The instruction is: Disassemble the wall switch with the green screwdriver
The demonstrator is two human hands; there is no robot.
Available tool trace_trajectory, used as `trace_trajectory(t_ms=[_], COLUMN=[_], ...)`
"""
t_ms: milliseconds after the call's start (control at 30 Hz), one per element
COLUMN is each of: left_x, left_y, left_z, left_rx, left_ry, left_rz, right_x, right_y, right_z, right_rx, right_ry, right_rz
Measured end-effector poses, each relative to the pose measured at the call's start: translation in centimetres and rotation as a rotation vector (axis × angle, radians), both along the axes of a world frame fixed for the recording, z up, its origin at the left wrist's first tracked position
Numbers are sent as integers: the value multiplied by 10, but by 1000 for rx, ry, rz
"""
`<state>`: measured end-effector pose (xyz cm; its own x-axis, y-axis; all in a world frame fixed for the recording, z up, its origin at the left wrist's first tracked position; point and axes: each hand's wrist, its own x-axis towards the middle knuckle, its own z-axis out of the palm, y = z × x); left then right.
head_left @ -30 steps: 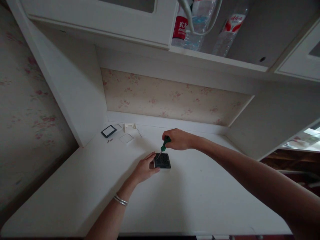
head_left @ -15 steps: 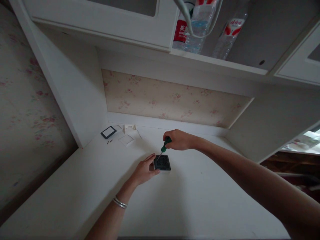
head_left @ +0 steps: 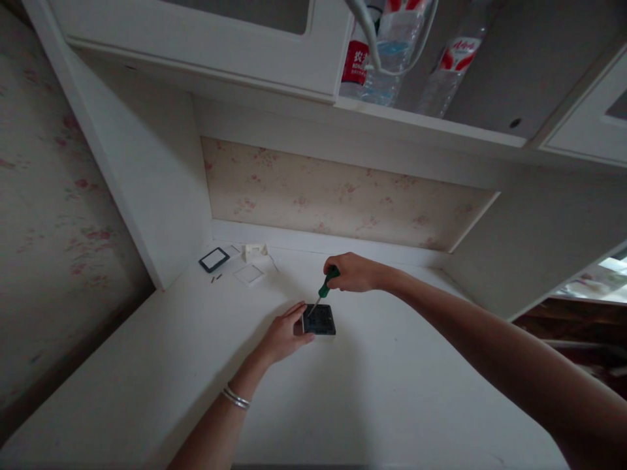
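White tabletop (head_left: 406, 385): black-topped box (head_left: 321, 321), dark frame (head_left: 219, 264), white frame (head_left: 255, 281).

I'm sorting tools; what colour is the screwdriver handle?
The handle is green, clearest in the head view.

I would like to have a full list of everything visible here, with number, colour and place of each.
Black-topped device: one, pale sides, on worktop
Screwdriver: one, green handle, tip at device
Dark-bordered panel: one, white centre, back left
Slim pieces: two, brownish, beside panel
Square frame: one, white, right of panel
Bracket-like part: one, off-white, behind frame
Bottles: at least three, clear, some red labels, cabinet
Wallpaper: cream, pink flowers, walls
Bracelets: apparently two, silvery, left wrist
Left hand: one, holding device
Right hand: one, gripping screwdriver
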<state>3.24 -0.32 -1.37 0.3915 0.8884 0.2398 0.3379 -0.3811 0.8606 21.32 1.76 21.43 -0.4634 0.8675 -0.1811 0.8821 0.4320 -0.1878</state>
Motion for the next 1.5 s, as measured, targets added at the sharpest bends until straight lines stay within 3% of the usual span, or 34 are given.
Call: trace_trajectory(t_ms=[300, 500, 733, 1300, 1500], left_x=[-2, -1, 0, -1, 0], left_y=[0, -1, 1, -2, 0], left_z=[2, 2, -2, 6, 3], left_rx=[23, 5, 19, 12, 20], left_ry=[29, 14, 35, 9, 5], left_rz=[-1, -1, -13, 2, -7], right_x=[15, 22, 13, 9, -12], right_y=[10, 14, 8, 6, -13], right_z=[-4, -7, -3, -1, 0], right_rx=[-172, -171, -165, -135, 105], right_ry=[141, 183, 158, 82, -99], right_rz=[-197, -212, -155, -109, 96])
